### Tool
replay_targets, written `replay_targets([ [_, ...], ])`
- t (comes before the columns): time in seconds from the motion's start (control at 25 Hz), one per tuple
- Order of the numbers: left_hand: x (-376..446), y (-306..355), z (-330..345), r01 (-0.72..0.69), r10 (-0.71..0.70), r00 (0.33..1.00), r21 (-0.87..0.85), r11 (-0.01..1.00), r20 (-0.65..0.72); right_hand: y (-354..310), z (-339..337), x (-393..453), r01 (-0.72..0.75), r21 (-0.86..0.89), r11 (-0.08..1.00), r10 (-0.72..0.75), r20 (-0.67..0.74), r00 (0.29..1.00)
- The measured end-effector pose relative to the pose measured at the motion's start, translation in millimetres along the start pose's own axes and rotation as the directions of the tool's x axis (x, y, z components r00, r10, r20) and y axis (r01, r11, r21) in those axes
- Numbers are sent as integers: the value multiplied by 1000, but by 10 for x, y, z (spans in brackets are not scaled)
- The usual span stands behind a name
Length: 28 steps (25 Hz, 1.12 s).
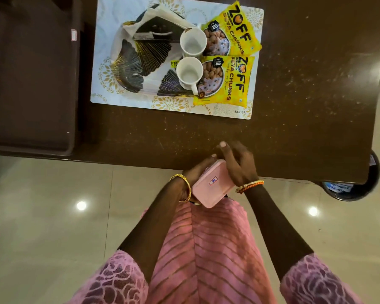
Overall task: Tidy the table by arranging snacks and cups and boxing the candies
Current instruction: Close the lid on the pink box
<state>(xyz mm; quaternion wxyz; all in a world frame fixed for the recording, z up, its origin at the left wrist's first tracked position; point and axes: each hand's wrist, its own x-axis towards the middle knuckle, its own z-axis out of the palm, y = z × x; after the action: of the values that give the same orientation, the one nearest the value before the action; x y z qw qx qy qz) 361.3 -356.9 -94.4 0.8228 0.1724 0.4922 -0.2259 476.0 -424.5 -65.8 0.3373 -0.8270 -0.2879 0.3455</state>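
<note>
1. A person in a pink patterned garment is standing at the near edge of a dark brown table (294,106), looking down over it.
2. Both hands are meeting around a small pink box (211,183), which is being held tilted in the air just at the table's near edge, above the person's lap and the tiled floor (42,205).
3. The left hand (195,170) is gripping the box from its left side, fingers curling round the far end; a gold bangle (183,187) is sitting on that wrist.
4. The right hand (237,161) is lying over the box's right side with its fingers bent across the top edge; whether it is truly clamping the box or only resting on it cannot be told. An orange and gold bangle (249,186) is circling this wrist.
5. The box's lid is showing a small white sticker with a red border; whether the lid is fully closed cannot be told.
6. Farther back on the table, a pale floral placemat (140,106) is lying flat.
7. On the placemat, a plate with dark leaf patterns (130,69) is carrying a dark box wrapped partly in white cloth (156,29).
8. Two white cups (192,42) are standing upright, one behind the other, at the plate's right edge.
9. Two yellow soya-chunk packets (233,80) are lying just right of the cups, one behind the other, touching them.
10. A dark brown tray (31,84) is sitting at the left of the table.
</note>
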Motion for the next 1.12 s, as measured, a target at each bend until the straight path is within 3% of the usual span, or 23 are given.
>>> replay_targets([
  [0.04,-20,25,-1,3,-3,1000,12,1000,10,0,34,27,-106,42,993,99,140,985],
  [0.12,-88,87,-40,19,-19,999,0,1000,-49,38,114,31,-255,71,964,235,217,948],
  [0.24,-182,57,-130,9,-10,960,-5,1000,-278,89,185,4,-354,146,924,346,78,935],
  [0.4,-210,-145,-105,-155,89,918,-143,978,-387,55,288,-55,-308,99,946,321,-169,932],
  [0.48,-193,-226,-33,-266,157,836,-139,954,-526,29,330,-75,-325,96,941,339,-232,912],
  [0.6,-171,-365,94,-369,277,609,43,928,-743,-20,366,-92,-373,115,921,390,-248,887],
  [0.72,-239,-347,143,-490,374,443,130,862,-814,-112,430,-131,-412,136,901,433,-223,873],
  [0.8,-290,-294,109,-501,446,383,224,836,-809,-177,465,-143,-454,149,879,477,-242,845],
  [0.96,-350,-185,-7,-485,436,402,217,847,-805,-333,540,-91,-493,159,855,517,-209,830],
  [1.12,-535,148,-257,-397,351,458,165,903,-817,-597,551,-19,-528,239,815,539,22,842],
])
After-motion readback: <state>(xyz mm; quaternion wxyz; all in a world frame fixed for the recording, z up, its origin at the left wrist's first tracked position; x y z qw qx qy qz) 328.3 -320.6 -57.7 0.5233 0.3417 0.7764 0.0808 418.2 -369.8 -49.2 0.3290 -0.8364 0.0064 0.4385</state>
